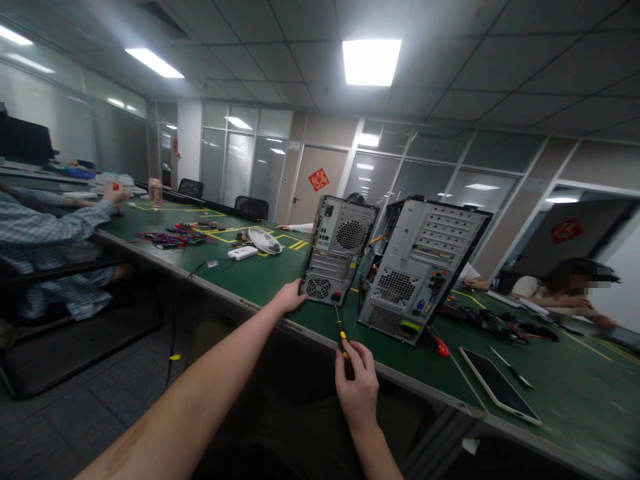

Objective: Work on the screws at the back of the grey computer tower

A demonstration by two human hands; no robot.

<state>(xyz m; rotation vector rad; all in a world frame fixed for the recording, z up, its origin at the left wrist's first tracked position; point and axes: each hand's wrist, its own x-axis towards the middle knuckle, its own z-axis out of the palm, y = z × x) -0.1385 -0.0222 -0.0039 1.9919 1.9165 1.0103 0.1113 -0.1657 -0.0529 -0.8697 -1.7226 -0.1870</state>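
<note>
A smaller computer case point(345, 257) stands on the green table with its back panel facing me. My left hand point(289, 297) grips its lower left edge, and some fingers are hidden behind the case. In my right hand point(356, 377) is a black and yellow screwdriver point(341, 331), held by its handle between thumb and fingers. The screwdriver points up and away from me, its tip at the bottom edge of the back panel, close to the power socket. I cannot tell whether the tip sits in a screw. Just right stands a larger open computer case point(417, 267).
On the right lie a tablet-like device point(497, 383), a thin pen-like tool point(511, 367), a red-handled tool point(441, 347) and black cables point(495, 323). Leftward are coloured wires point(170, 239), a white adapter point(243, 253) and a white oval part point(265, 240). Other people sit around the table point(280, 273).
</note>
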